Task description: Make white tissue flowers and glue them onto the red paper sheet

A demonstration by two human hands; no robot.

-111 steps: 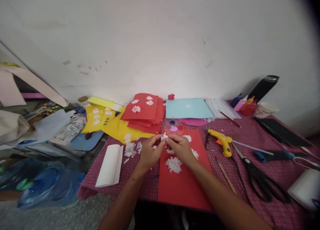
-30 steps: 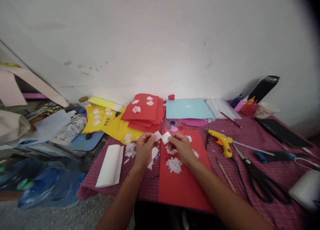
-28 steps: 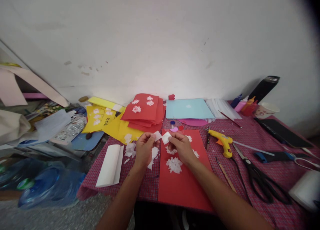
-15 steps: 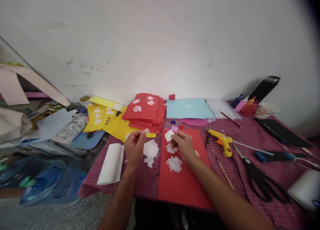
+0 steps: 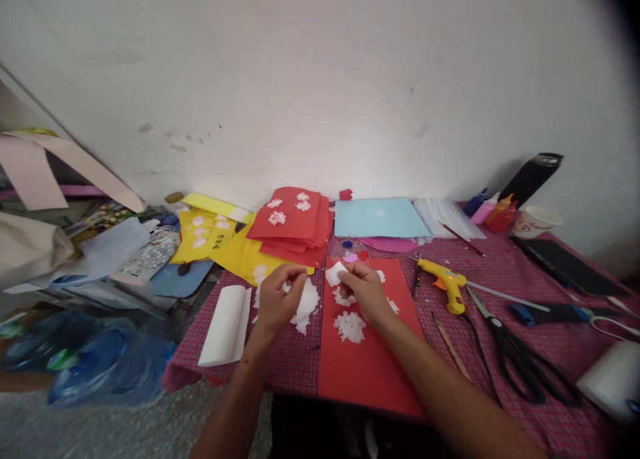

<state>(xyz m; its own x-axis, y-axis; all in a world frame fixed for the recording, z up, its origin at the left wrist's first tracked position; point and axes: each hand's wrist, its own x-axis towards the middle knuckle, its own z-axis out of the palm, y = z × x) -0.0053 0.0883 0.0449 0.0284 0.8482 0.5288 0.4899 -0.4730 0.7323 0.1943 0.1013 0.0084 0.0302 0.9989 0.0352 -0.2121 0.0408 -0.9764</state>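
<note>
My right hand [image 5: 366, 291] is closed on a small white paper square [image 5: 336, 273], pinched at its corner above the red sheet [image 5: 370, 372]. White ruffled paper flowers lie on that sheet, the nearest being one flower [image 5: 350, 326] below the hand. My left hand [image 5: 283, 298] is closed in a pinch, thumb against fingertips; what it holds, if anything, is hidden. It hovers over a loose pile of white paper pieces [image 5: 307, 307]. A folded white paper roll [image 5: 225, 326] lies to the left of this hand.
On the checked cloth to the right are a yellow glue gun [image 5: 445, 282], black-handled scissors [image 5: 520, 352] and a wooden stick [image 5: 451, 346]. Red cards [image 5: 295, 226] and a light blue sheet [image 5: 377, 217] lie by the wall. Paint bottles [image 5: 487, 209] stand at the back right.
My left hand has shifted slightly right and down, and the white piece between its fingers no longer shows. My right hand still holds its square, now slightly further left. The view has shifted a little.
</note>
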